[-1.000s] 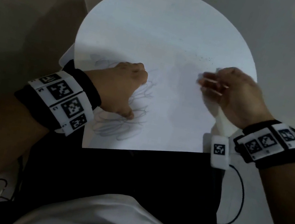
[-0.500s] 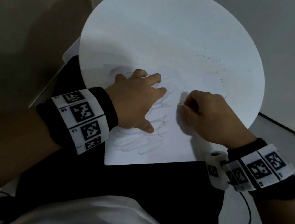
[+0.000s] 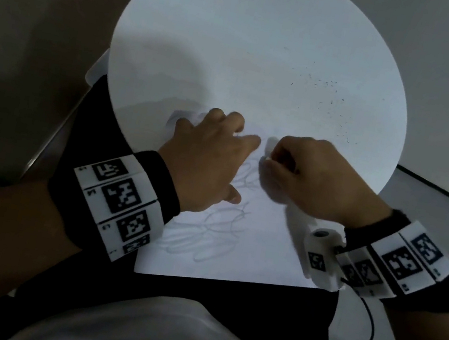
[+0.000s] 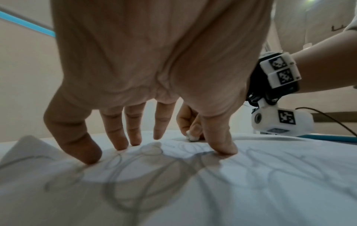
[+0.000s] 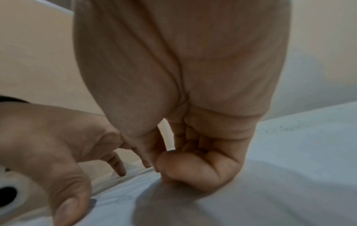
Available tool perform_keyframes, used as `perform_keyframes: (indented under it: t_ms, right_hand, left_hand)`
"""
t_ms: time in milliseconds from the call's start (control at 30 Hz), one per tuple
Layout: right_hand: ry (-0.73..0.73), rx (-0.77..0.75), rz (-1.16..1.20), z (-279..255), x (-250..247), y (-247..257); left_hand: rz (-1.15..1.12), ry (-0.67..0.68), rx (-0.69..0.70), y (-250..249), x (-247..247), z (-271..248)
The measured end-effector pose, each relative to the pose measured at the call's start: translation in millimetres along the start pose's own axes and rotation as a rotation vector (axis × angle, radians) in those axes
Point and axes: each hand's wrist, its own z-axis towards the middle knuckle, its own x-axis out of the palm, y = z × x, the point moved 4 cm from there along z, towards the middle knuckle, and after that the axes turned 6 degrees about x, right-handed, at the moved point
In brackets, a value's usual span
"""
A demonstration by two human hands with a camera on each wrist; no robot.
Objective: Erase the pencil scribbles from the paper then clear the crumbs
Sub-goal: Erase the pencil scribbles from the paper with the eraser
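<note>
A white sheet of paper [image 3: 256, 253] lies on a round white table [image 3: 240, 37], its near edge hanging over my lap. Grey pencil scribbles [image 3: 213, 227] loop across its left half, large in the left wrist view as scribbles [image 4: 135, 183]. My left hand [image 3: 213, 156] presses the paper with spread, straight fingertips [image 4: 88, 156]. My right hand [image 3: 305, 178] sits just to its right, fingers curled, pinching a small white eraser [image 4: 192, 137] against the paper. In the right wrist view the curled right hand [image 5: 193, 165] hides the eraser.
Dark eraser crumbs [image 3: 329, 98] are scattered over the far right of the table. A black cable [image 3: 361, 338] hangs from the right wrist camera [image 3: 322, 256] beside my lap. Grey floor and wall surround the table.
My right hand has come left from the right side of the sheet and closed on the eraser beside the left hand. The left hand slid up the scribbles and spread its fingers.
</note>
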Motion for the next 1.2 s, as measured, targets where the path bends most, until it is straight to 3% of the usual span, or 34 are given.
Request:
perform_keyframes:
  t_ms: [167,333,467,600,700,833,1000,1100,1200]
  right_hand:
    - [-0.047,0.056,-0.005,2.9,-7.2,-8.1]
    - [-0.011,-0.059,0.032,-5.6,9.1,14.8]
    - [-0.107,0.060,-0.031,7.4,-5.5,-6.7]
    - [-0.051,-0.048,-0.010,1.4,7.1,10.4]
    - [-0.112,0.034,-0.046,9.7,-5.4,-4.0]
    - [-0.057,-0.063,0.003,1.9,6.6,13.1]
    - [-0.107,0.045,-0.041,13.1,-5.2,-3.0]
    - [-0.066,-0.060,-0.026,7.3,6.2,14.0]
    - [-0.071,0.000,-0.044,12.9,-1.7,4.6]
  left_hand:
    - [0.047,0.022,-0.050,4.4,-1.3,2.0]
    - [0.058,0.026,-0.045,2.7,-0.9,1.8]
    - [0.059,0.025,-0.049,3.5,-1.1,2.3]
    - [0.057,0.030,-0.044,2.0,0.4,2.8]
    - [0.046,0.021,-0.044,1.4,0.0,3.3]
    - [0.051,0.021,-0.041,1.7,-0.1,2.8]
    - [0.049,0.019,-0.040,1.0,-0.8,4.4]
    - [0.066,0.027,-0.035,-0.7,0.0,3.9]
    - [0.066,0.021,-0.031,-1.1,0.1,3.3]
